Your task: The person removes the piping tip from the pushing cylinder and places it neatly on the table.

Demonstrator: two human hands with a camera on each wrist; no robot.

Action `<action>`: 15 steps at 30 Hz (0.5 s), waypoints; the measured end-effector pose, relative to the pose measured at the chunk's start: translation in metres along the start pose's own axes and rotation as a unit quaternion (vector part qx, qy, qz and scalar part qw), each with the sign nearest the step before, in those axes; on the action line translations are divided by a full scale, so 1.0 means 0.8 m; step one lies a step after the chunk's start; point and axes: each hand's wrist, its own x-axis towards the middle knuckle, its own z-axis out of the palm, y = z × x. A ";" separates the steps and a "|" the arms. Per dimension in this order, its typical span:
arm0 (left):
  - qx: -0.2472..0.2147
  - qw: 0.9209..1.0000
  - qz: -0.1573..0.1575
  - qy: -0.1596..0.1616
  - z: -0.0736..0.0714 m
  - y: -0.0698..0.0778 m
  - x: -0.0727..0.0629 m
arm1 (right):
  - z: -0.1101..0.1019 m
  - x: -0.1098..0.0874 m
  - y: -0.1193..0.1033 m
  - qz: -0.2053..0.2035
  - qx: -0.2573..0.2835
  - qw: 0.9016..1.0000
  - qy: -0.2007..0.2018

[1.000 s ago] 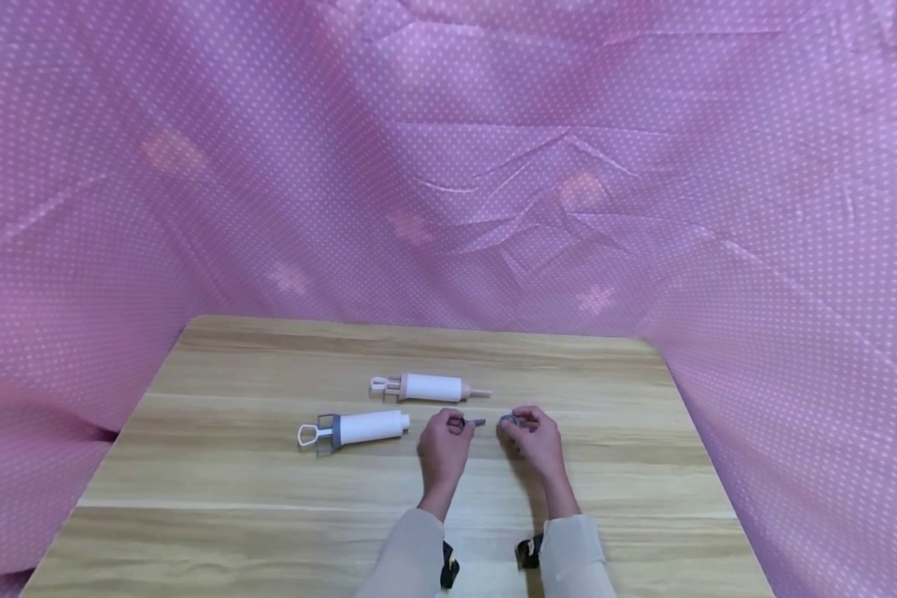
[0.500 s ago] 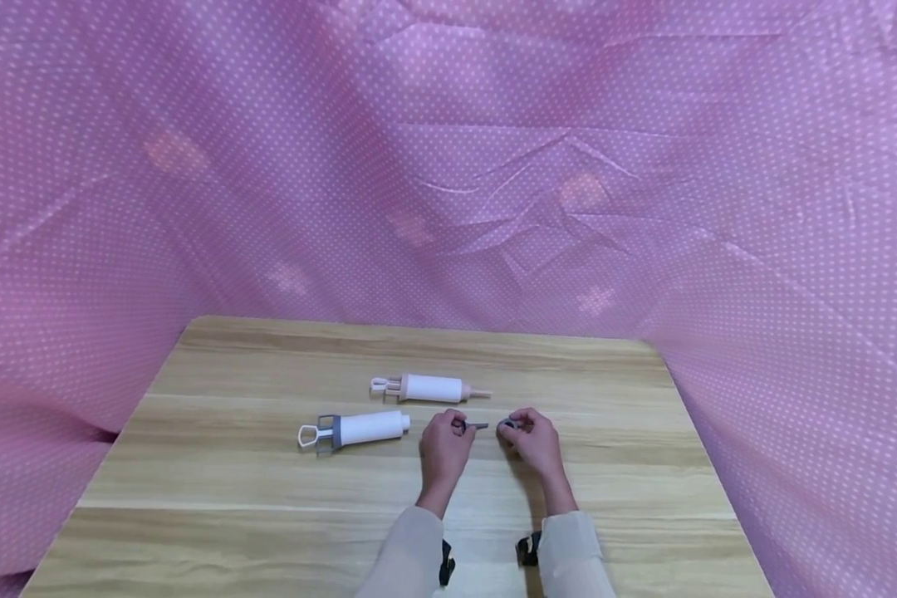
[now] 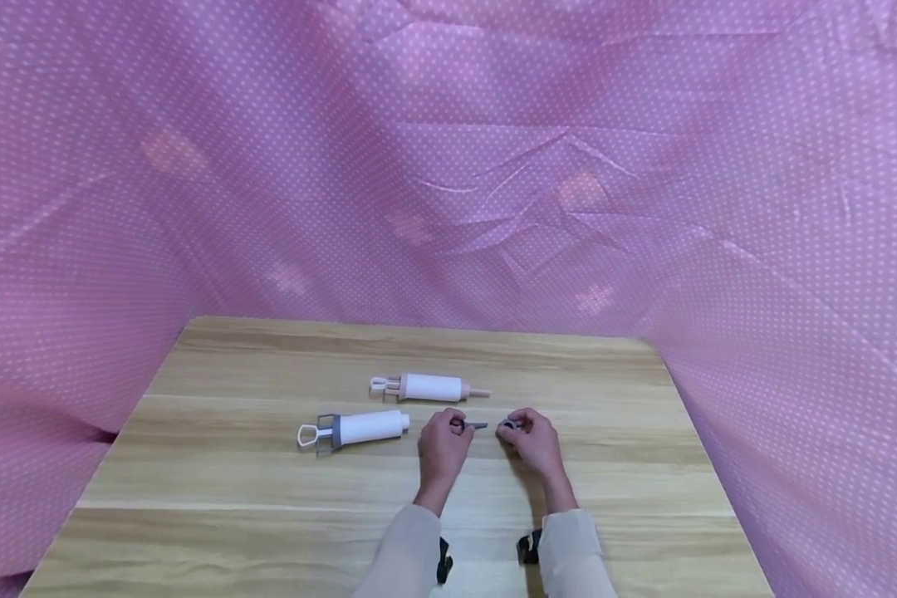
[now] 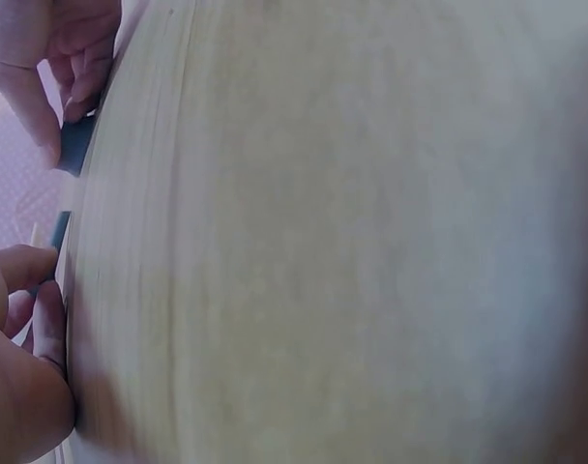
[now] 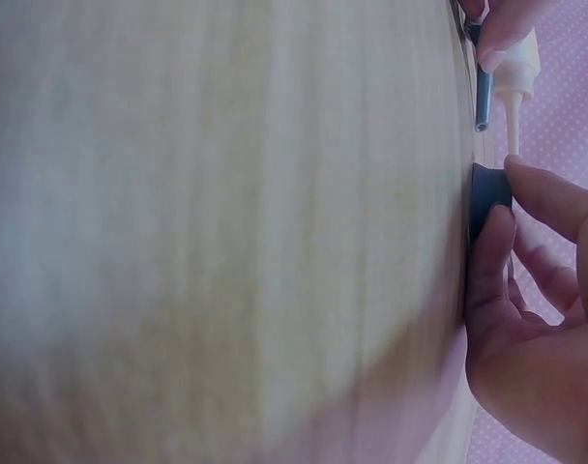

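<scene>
In the head view my left hand (image 3: pixel 444 448) pinches a thin grey-blue nozzle tube (image 3: pixel 480 425) between thumb and fingers. Its narrow end points right, towards the other hand. My right hand (image 3: pixel 540 444) pinches a short grey-blue ring-shaped cap (image 3: pixel 507 424) with a dark opening. A small gap separates tube and cap. In the right wrist view the cap (image 5: pixel 491 193) has a flared edge and sits close over the tabletop, and the tube (image 5: pixel 483 101) shows a hollow tip. Left of my left hand lies a white syringe-like plunger tube (image 3: pixel 371 426) with a grey-blue collar and white loop handle.
Behind the hands lies a similar white syringe-like tube (image 3: pixel 433 388) with pinkish-beige ends and a thin nozzle pointing right. Everything rests on a light wood-grain table (image 3: pixel 232 498). Pink dotted cloth (image 3: pixel 448 166) hangs around its back and sides.
Over the last second the cap in my right hand has turned slightly, so its opening shows more. The nozzle tube has dipped a little; both hands otherwise stay nearly in place.
</scene>
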 end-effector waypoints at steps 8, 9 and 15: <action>0.007 1.000 -0.007 -0.006 -0.002 -0.007 -0.001 | 0.003 -0.004 0.000 0.017 0.001 1.000 -0.014; 0.005 1.000 -0.004 -0.007 -0.001 -0.007 0.000 | 0.002 -0.004 -0.001 0.016 0.002 1.000 -0.011; 0.002 1.000 -0.005 -0.007 0.004 -0.003 0.005 | -0.004 0.000 -0.005 0.015 0.010 1.000 -0.001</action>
